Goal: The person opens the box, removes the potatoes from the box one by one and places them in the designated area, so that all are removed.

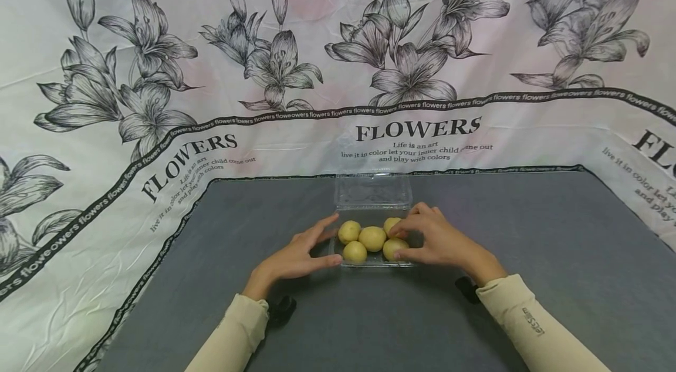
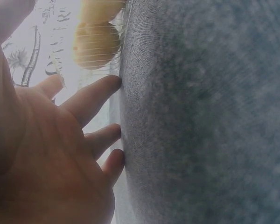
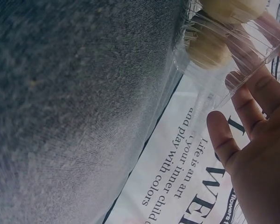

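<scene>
Several yellow potatoes lie in a clear plastic clamshell box, its hinged lid raised at the back. My right hand reaches over the box's right side. Its thumb and forefinger hold the front right potato, while another potato lies just behind, partly hidden by the fingers. At the box's left wall is my left hand, its fingers spread and its thumb near the front left corner. In the left wrist view its fingertips are close to the grey tabletop, with nothing held.
A grey cloth covers the table around the box. Behind and at the sides hangs a white sheet printed with flowers and lettering. Dark wrist devices sit under both forearms.
</scene>
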